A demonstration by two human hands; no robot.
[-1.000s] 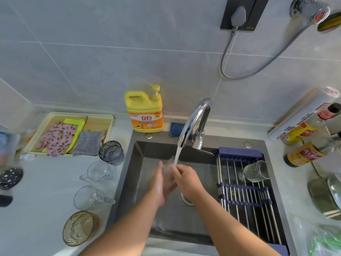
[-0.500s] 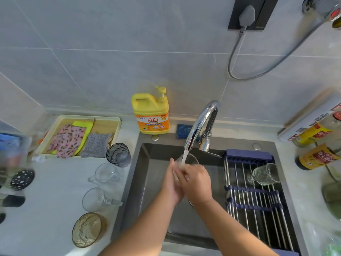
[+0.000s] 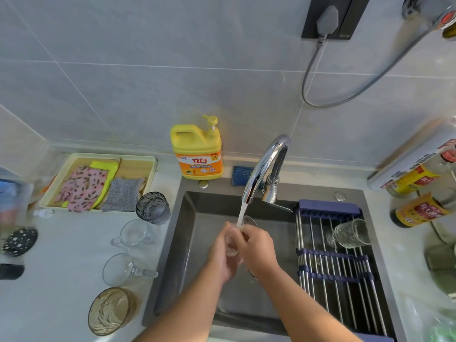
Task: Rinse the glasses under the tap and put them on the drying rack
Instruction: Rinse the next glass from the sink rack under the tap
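Head view, centre: your left hand (image 3: 222,253) and right hand (image 3: 256,248) both curl round a clear glass (image 3: 248,222) under the running tap (image 3: 266,166).
Done: one ribbed glass (image 3: 350,234) lies on the drying rack (image 3: 330,275), right of centre.
Left: four glasses (image 3: 121,269) wait on the tabletop (image 3: 61,267), lower left.

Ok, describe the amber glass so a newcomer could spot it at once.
Find the sink, then the counter to its left, where four glasses line up from the cloth tray toward the camera. The amber glass is the nearest, beside the sink's front corner. It alone is brown-tinted; its neighbours are clear or smoky grey.
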